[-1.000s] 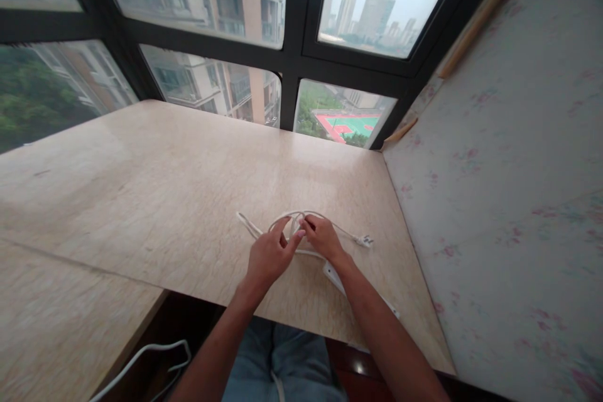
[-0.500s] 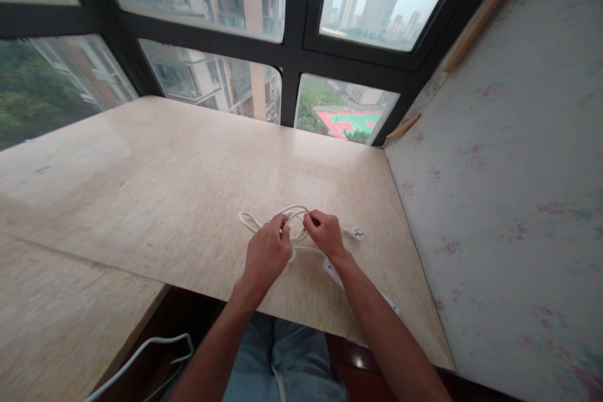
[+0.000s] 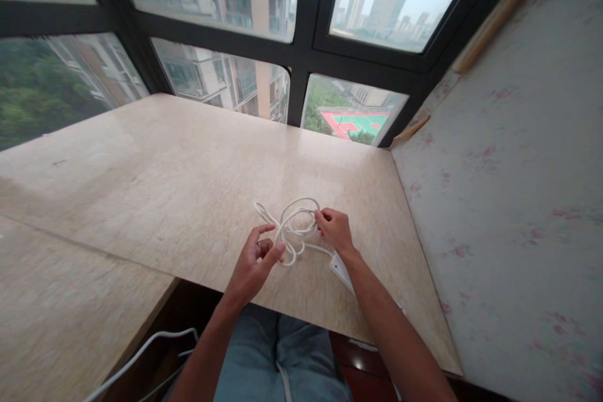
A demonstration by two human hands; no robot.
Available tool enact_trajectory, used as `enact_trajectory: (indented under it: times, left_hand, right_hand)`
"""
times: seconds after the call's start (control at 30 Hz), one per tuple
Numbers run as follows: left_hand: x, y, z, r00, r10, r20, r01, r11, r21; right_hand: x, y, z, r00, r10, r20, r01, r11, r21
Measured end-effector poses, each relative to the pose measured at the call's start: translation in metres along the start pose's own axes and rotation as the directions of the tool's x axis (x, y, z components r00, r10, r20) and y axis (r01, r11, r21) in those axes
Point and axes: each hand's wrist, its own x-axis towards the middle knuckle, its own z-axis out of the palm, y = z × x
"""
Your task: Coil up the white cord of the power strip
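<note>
A white power cord [image 3: 301, 200] lies in loose, overlapping loops on the stone-topped ledge. My right hand [image 3: 333, 227] pinches the right side of those loops between thumb and fingers. At the left of the loops is my left hand [image 3: 257, 262], its fingers spread and curved around the cord's edge without closing on it. The cord runs to a white power strip [image 3: 341, 271], which lies partly beneath my right forearm. My right hand hides the plug.
The marbled ledge [image 3: 188, 182] meets dark-framed windows at the back and a flowered wall [image 3: 499, 201] at the right. Below the front edge, another white cable [image 3: 141, 352] hangs at the lower left, near my legs.
My left hand has let go of the cord and drawn back toward the lower left, fingers opening. The loops have spread wider. My right hand keeps its pinch, and the plug has become hidden.
</note>
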Motion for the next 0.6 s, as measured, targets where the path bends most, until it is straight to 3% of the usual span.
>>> enact_trajectory:
  times: [0.27,0.6]
  left_hand:
    - [0.008,-0.007,-0.003,0.996,-0.093,0.005,0.093,0.995,0.030]
    - [0.016,-0.007,-0.003,0.996,-0.081,-0.038,0.083,0.995,0.059]
  right_hand:
    - [0.000,0.000,0.001,0.999,-0.010,0.047,0.011,1.000,-0.007]
    - [0.002,0.005,0.002,0.995,-0.011,0.102,0.010,1.000,0.010]
